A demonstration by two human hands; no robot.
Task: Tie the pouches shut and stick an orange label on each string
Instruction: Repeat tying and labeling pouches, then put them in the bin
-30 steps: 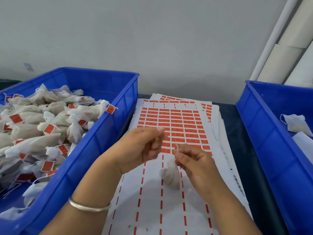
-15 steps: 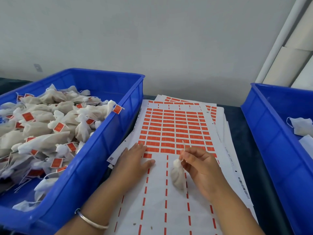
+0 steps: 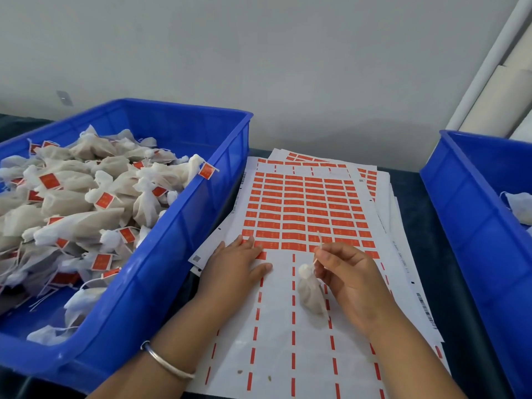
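A small white pouch [image 3: 309,292] lies on the label sheet [image 3: 302,211], its tied neck pointing up. My right hand [image 3: 348,279] pinches the pouch's white string [image 3: 318,250] between thumb and fingers, holding it upright above the neck. My left hand [image 3: 234,264] rests flat on the sheet, fingertips at the lowest row of orange labels [image 3: 260,244]. The lower part of the sheet holds only thin orange strips where labels were peeled.
A blue bin [image 3: 184,226] on the left is piled with tied pouches bearing orange labels. Another blue bin [image 3: 472,214] on the right holds white pouches [image 3: 518,205]. More label sheets lie stacked under the top one. A dark table edge runs below.
My left hand dropped from mid-air near the string onto the sheet and reached the lowest label row. My right hand lowered the pouch onto the sheet, still pinching the string.
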